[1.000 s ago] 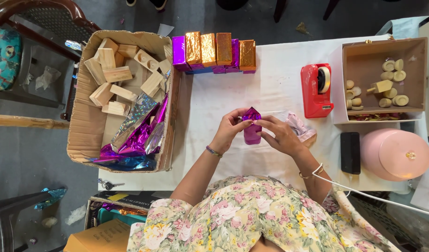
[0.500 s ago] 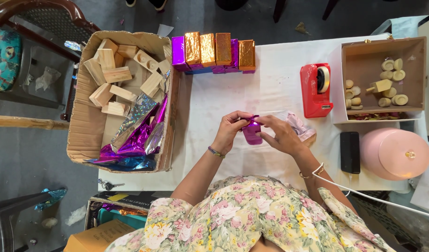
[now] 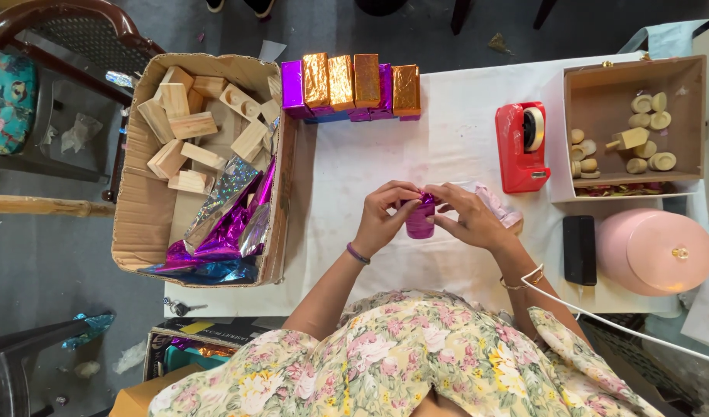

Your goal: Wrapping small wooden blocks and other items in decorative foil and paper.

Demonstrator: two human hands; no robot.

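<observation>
Two hands meet at table centre: left hand point(image 3: 385, 216) and right hand point(image 3: 468, 218) both pinch a small purple foil-wrapped block point(image 3: 420, 218), fingers closed on its top end, block upright between them over the white table point(image 3: 370, 154). At 12 o'clock from the block, a row of foil-wrapped blocks point(image 3: 353, 83), gold and purple, side by side. At 9 o'clock, cardboard box point(image 3: 138, 232) with bare wooden blocks point(image 3: 192, 127) and foil sheets point(image 3: 223, 232). At 2 o'clock, red tape dispenser point(image 3: 522, 145); past it, open box of wooden pieces point(image 3: 632, 143). At 3 o'clock, black phone point(image 3: 579, 249) beside pink round lid point(image 3: 654, 251).
</observation>
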